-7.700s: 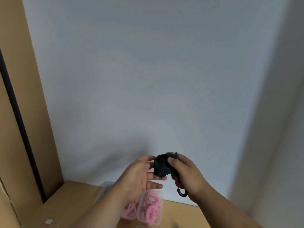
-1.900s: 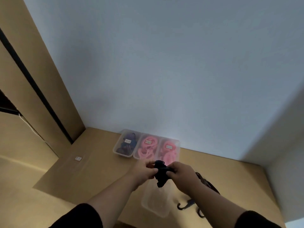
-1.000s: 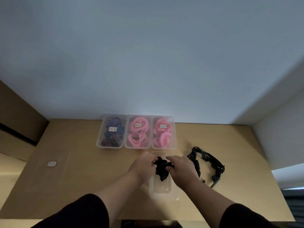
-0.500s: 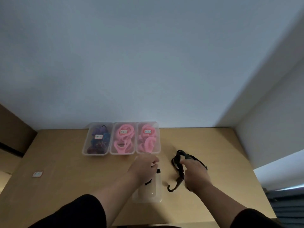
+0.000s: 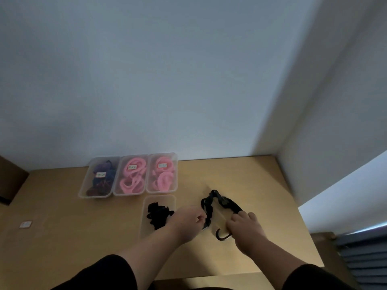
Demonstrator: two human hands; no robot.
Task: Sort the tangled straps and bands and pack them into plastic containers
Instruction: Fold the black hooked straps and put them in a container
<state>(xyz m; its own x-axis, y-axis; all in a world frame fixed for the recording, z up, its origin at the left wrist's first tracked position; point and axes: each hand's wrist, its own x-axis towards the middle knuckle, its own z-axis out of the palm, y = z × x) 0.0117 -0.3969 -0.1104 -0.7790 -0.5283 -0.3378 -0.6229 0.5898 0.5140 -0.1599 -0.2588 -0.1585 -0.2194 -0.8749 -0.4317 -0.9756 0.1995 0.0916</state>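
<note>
Both hands, left (image 5: 188,221) and right (image 5: 244,227), grip a black strap (image 5: 228,205) on the tan table (image 5: 240,176) by grey walls (image 5: 167,70)

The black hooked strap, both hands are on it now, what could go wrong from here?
1. The black hooked strap loops between the left hand and right hand; pulling apart might tighten the tangle.
2. Its metal hook by the right hand could snag.
3. The near container, holding a black bundle, beside the left forearm, may get nudged.
</note>
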